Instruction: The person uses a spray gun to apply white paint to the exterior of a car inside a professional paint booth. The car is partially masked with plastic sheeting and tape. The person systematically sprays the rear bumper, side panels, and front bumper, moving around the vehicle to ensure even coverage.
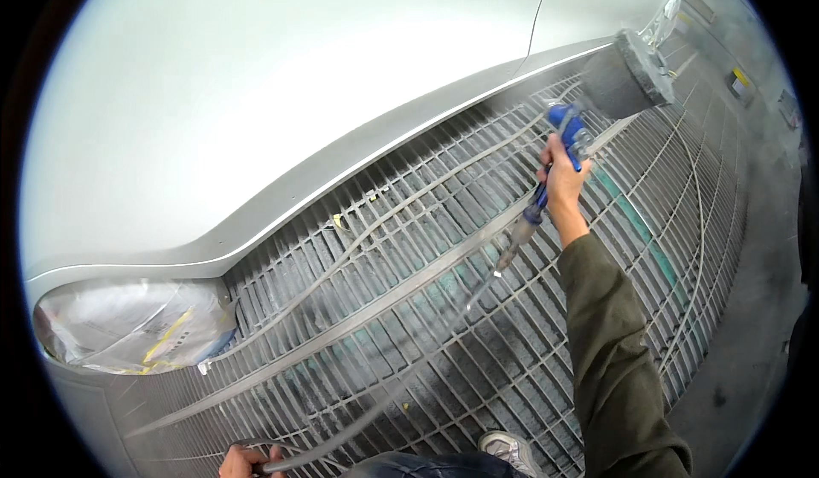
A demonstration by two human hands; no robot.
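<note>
My right hand (566,179) is wrapped round the handle of a blue spray gun (563,120), out at the upper right beside the car's lower edge. A dark grey paint cup (621,83) sits tilted at the gun's far end. From the base of the handle a grey air hose (367,418) runs down to the lower left. There my left hand (243,461), partly cut off by the frame's lower edge, has its fingers closed round the hose. Along the left and top stretches the pale, silvery-white car body (281,94), with the gun apart from it.
A wheel covered in plastic film (136,324) with yellow tape is at the left. Metal floor grating (478,376) lies beneath, crossed by another long hose (409,201). My shoe (509,451) stands on it. A small yellow-marked box (740,81) is at the far right.
</note>
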